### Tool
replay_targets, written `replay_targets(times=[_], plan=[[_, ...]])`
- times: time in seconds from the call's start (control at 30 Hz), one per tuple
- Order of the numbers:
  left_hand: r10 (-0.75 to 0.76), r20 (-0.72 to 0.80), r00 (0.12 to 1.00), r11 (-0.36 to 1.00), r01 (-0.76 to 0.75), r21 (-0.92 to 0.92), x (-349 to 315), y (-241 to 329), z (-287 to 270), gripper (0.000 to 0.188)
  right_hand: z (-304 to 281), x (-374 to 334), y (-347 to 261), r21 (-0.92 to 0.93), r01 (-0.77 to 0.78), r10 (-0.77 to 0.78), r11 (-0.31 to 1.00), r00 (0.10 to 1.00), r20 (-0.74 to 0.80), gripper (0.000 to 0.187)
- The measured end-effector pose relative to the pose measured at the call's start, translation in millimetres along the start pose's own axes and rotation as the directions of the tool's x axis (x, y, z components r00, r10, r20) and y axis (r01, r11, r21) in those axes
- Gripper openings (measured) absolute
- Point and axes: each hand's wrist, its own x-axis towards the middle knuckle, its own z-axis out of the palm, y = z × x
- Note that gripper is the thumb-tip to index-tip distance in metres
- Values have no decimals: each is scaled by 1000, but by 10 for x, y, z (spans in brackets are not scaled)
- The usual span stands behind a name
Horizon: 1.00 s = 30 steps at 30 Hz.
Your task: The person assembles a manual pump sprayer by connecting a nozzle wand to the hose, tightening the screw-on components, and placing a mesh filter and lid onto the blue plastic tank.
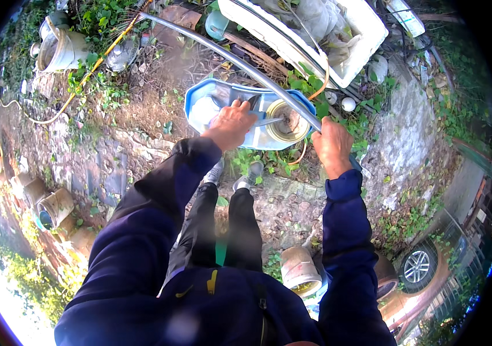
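My right hand (333, 144) is wrapped round the near end of a long grey pole (231, 57). The pole slants away to the far left, over the rim of a blue plastic tub (191, 104). My left hand (231, 124) is closed above the tub. A pointed grey blade (266, 122) sticks out from it to the right; its handle is hidden in my fingers. Inside the tub, on the right, stands a round yellowish tin (275, 132) with brownish matter in it. A white round thing (204, 109) lies at the left, partly behind my left hand.
A large white foam box (373, 34) holding crumpled plastic stands at the far right of the tub. A white bucket (64, 49) and a yellow rod (93, 69) are at the far left. Several pots, one a pale pot (301, 271), stand nearby. A car wheel (417, 266) shows behind mesh.
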Motion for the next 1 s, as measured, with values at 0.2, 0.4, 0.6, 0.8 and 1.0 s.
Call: replay_targets(times=[0.2,0.4,0.6,0.8,1.0], plan=[[19,42,999,998,-16,-66,46,-59,-34,40,25,24,66,4,19,-19,1000,998,63,15],[-21,205,979,974,66,-216,139,-82,-142,50,111,34,101,20,-1,0,1000,997,81,16],[-92,375,922,947,197,-253,-30,108,-136,49,51,3,144,19,-13,12,1000,996,86,16],[-151,211,966,945,203,-255,-577,51,52,52,101,-14,115,43,31,-36,999,991,132,18],[-259,194,946,889,312,-336,-906,187,-231,50,659,-29,371,111,-12,1,994,995,100,16]])
